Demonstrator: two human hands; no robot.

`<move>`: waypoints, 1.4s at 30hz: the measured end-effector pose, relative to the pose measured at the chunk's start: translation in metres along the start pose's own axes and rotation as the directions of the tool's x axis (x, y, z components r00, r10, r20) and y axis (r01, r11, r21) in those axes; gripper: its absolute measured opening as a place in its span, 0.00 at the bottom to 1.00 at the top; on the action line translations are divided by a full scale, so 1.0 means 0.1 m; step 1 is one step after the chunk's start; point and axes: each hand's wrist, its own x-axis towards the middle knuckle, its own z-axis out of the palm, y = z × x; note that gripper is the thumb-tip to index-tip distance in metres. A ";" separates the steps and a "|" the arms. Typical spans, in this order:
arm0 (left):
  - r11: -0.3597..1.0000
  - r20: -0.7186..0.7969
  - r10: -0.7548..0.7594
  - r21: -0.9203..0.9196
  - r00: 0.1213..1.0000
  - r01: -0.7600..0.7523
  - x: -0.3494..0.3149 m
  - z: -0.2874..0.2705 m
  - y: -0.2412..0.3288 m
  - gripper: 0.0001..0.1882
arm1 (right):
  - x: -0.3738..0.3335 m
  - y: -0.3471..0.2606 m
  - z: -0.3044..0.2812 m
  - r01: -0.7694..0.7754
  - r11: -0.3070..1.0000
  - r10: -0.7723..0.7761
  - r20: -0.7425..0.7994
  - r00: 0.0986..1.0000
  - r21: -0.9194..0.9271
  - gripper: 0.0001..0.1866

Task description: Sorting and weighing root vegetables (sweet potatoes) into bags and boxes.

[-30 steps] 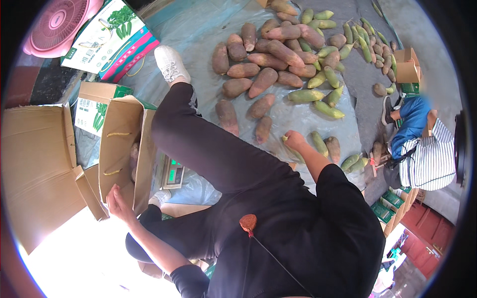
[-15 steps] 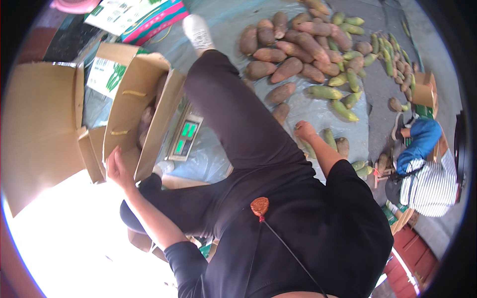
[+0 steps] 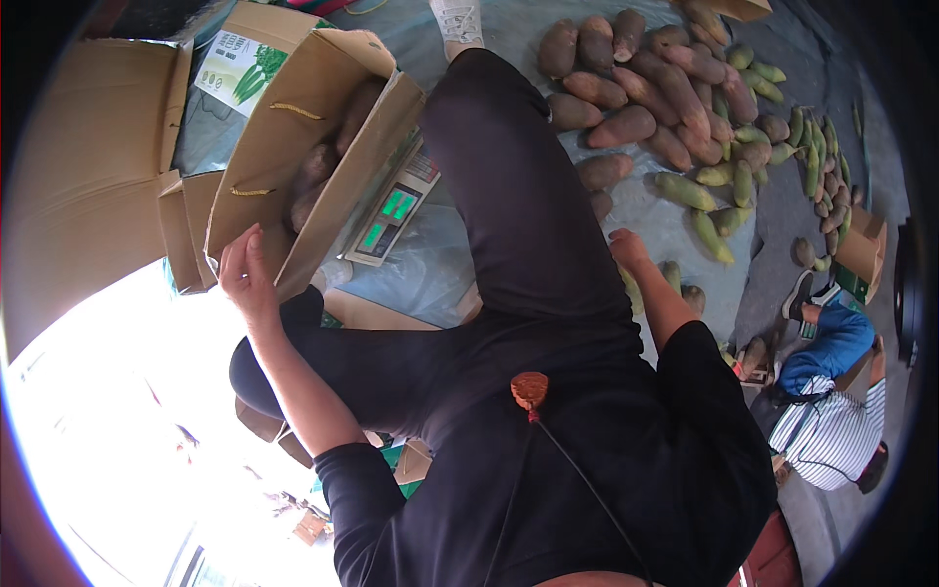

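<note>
Carton (image 3: 279,150) — slanting lengthwise, toward upper right

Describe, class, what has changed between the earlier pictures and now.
The view has swung, so the rope-handled box and scale appear higher and farther right; the pink fan has left the picture. No clear grasp or release shows. The left hand stays by the box's near end, the right hand near green vegetables.
</note>
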 end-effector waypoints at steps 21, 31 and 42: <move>0.999 0.080 -0.032 -0.017 0.996 0.034 -0.09 0.01 -0.04 0.10 | 0.02 -0.12 0.05 -0.031 1.000 0.031 -0.039 0.999 -0.002 0.21; 1.000 0.054 -0.030 -0.004 0.998 0.030 -0.06 0.00 -0.18 0.10 | 0.21 -0.97 -0.70 0.129 0.913 -0.272 -0.343 0.899 -0.387 0.21; 1.000 0.272 -0.019 0.024 0.962 0.013 -0.06 0.02 0.23 0.05 | 0.73 -1.32 -0.63 0.477 0.252 -0.603 0.249 0.758 -0.842 0.11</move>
